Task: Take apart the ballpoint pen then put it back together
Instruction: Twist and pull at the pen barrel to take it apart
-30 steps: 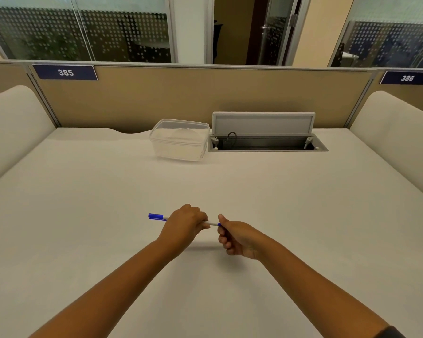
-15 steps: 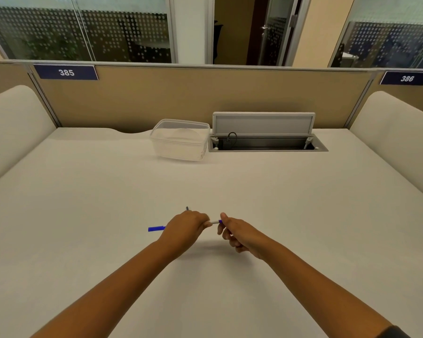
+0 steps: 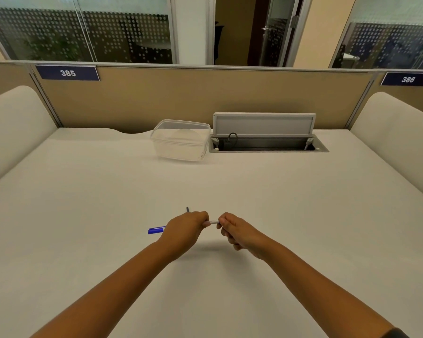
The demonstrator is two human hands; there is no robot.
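Observation:
My left hand [image 3: 185, 231] is closed in a fist around the ballpoint pen. A short white stretch of the pen barrel [image 3: 211, 222] shows between my two hands, just above the white desk [image 3: 291, 215]. A thin dark pen tip [image 3: 187, 209] pokes up out of the far side of the left fist. My right hand [image 3: 237, 231] pinches the pen's right end, where a bit of blue shows at the fingertips. The blue cap [image 3: 156, 230] is off the pen, low at the left of my left hand with its right end hidden behind it. I cannot tell whether it rests on the desk.
A clear plastic container [image 3: 181, 140] stands at the back centre of the desk. Right of it is an open cable hatch [image 3: 266, 142] with its lid raised. A tan partition [image 3: 205, 98] closes the far side and padded white dividers [image 3: 398, 132] flank the desk.
The blue cap has come off the pen's left end and now sits lower, beside my left hand. The bare dark tip now sticks up from the fist. Both hands stayed nearly in place.

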